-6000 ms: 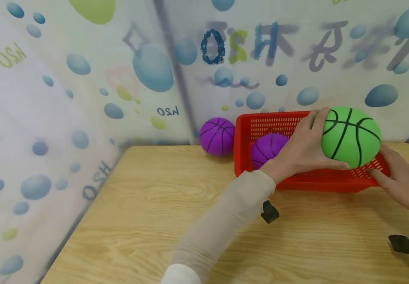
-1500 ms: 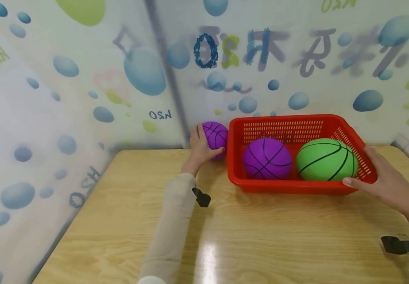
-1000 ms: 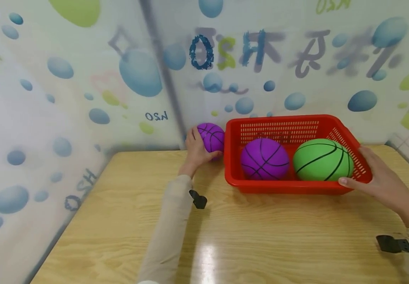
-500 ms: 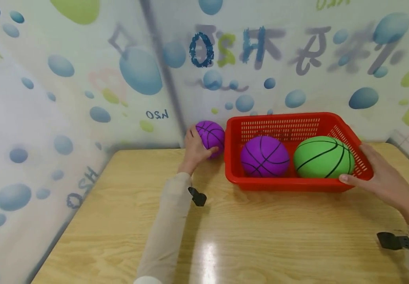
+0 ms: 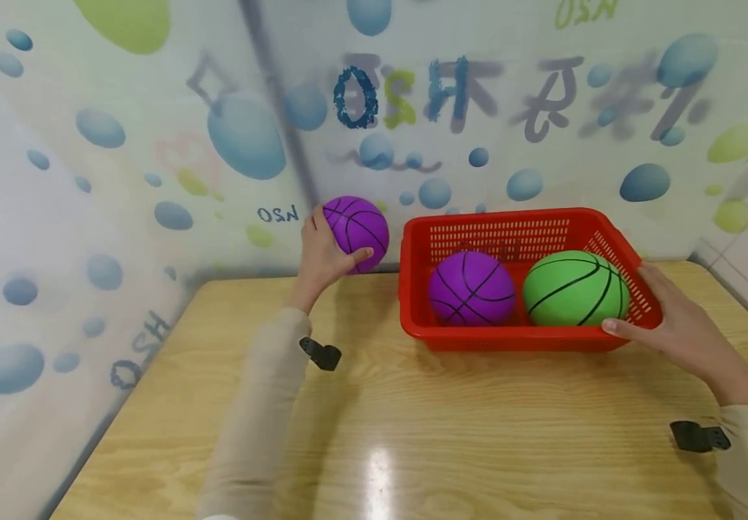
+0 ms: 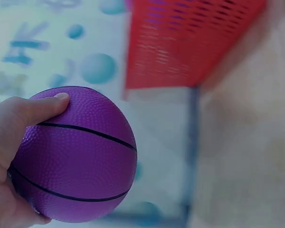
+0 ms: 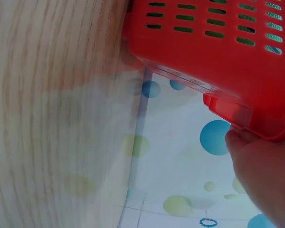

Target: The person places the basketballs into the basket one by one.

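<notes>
- Can't see every finger of the left hand [image 5: 322, 256], part lost behind a round purple ball [image 5: 361, 230].
- Can't make out most fingers of the right hand [image 5: 679, 325] behind the red slotted plastic basket [image 5: 510, 338].
- Seeing pebbled skin and curved black lines on that purple ball, held up near the pale wooden table's [image 5: 374, 404] far edge, left of the basket, apart.
- Gripping it with left fingers and thumb curved partway round; clasping the basket's right end with the right.
- Spotting another purple ball [image 5: 471, 289] and a green ball [image 5: 575, 289] inside, bottoms hidden.
</notes>
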The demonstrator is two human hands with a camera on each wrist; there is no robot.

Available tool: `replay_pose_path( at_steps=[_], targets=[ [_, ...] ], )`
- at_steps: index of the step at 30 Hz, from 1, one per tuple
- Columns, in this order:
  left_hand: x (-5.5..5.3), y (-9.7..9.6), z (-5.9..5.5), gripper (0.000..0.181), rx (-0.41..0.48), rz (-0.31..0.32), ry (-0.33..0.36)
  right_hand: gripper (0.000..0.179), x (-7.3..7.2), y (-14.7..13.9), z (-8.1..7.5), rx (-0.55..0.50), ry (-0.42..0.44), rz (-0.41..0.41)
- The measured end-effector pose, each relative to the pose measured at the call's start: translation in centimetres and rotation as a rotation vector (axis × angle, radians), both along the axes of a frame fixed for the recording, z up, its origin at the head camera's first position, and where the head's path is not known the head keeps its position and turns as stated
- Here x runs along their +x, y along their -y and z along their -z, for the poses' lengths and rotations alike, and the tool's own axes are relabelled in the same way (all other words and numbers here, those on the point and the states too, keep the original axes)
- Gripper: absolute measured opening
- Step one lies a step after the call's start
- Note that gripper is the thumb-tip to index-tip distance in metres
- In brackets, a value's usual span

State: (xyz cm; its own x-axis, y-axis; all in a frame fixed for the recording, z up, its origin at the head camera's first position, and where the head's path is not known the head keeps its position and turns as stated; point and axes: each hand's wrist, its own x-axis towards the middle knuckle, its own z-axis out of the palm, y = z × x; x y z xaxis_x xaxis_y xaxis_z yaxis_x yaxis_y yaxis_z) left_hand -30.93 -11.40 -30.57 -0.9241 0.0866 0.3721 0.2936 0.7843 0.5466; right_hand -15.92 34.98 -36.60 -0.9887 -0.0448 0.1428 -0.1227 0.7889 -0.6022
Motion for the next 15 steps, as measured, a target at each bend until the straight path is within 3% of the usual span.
replay_pose_path(
  at_steps=[3, 7, 10, 15],
  targets=[
    [0.6, 0.0, -2.0, 0.108, 0.019, 0.007, -0.038, 0.101, 0.0, 0.2, -0.2, 0.003, 0.007, 0.013],
    [1.1, -0.4, -3.8, 0.108, 0.057, 0.026, -0.056, 0.101, 0.0, 0.6, -0.4, -0.002, 0.005, 0.020],
    [1.4, -1.2, -4.3, 0.108, 0.077, 0.051, -0.076, 0.101, 0.1, 0.7, -0.4, 0.003, 0.004, 0.018],
    [1.5, -2.9, -4.6, 0.105, 0.066, 0.095, -0.181, 0.099, 0.2, 0.9, -0.3, -0.003, -0.006, -0.002]
  ],
)
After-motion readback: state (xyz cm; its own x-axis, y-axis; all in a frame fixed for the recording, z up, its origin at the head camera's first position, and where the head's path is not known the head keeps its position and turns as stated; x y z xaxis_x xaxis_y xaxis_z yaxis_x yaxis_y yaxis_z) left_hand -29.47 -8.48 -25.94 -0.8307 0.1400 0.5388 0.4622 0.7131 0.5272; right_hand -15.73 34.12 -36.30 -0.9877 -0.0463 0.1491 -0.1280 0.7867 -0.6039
